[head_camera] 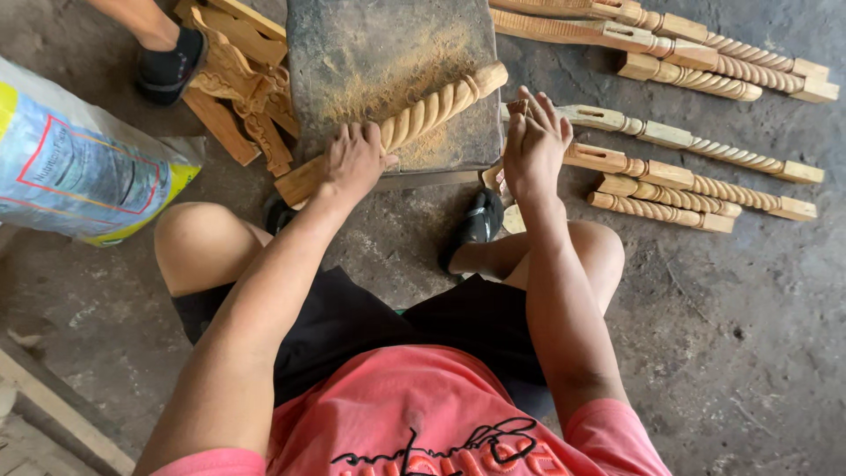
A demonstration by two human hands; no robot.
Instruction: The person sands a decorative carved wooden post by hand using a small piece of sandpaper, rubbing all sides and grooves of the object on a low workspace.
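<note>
While the left hand [354, 160] clamps down on the twisted wooden leg [397, 130] lying across the dusty stone block [388, 53], the right hand [533, 145] hovers released just beside that block, fingers spread.

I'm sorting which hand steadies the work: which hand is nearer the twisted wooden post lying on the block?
Left. The left hand rests on the twisted post near its lower end. The right hand is raised off to the side, apart from it, its fingers spread.
</note>
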